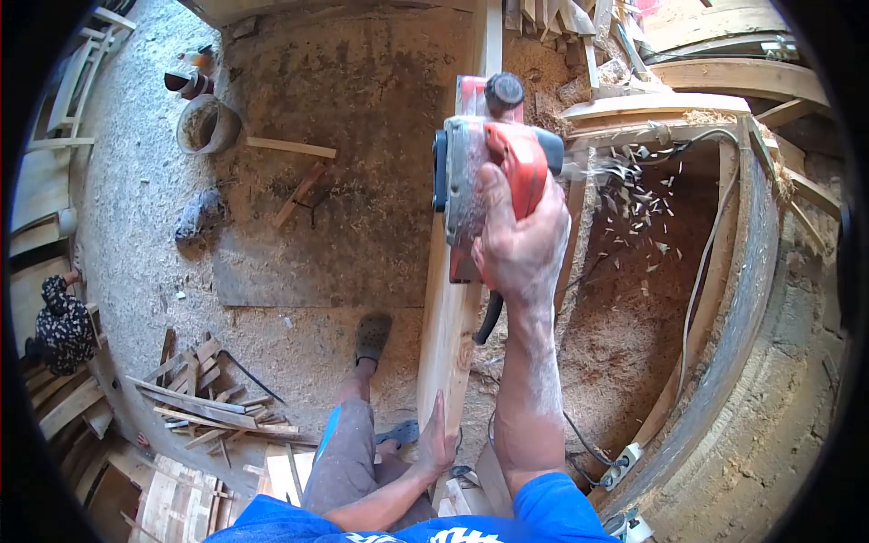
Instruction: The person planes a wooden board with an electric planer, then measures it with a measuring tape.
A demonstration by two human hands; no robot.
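Note:
My right hand (525,235) is wrapped around the handle of a red electric hand planer (520,158), with a black front knob and a grey body. The planer sits on a long pale wooden beam (445,339), and wood chips fly out from its right side. Lower down, my left hand (437,448) grips the near part of the same beam, its fingers lying along the wood. A black cord (490,319) hangs from the planer's rear. The beam's underside and the planer's blade are hidden.
A curved wooden frame (724,299) stands at the right, with a power strip (622,464) at its lower end. Scrap wood (204,398) lies piled at lower left. A bucket (204,124) stands at upper left. Another person (63,326) is at the far left.

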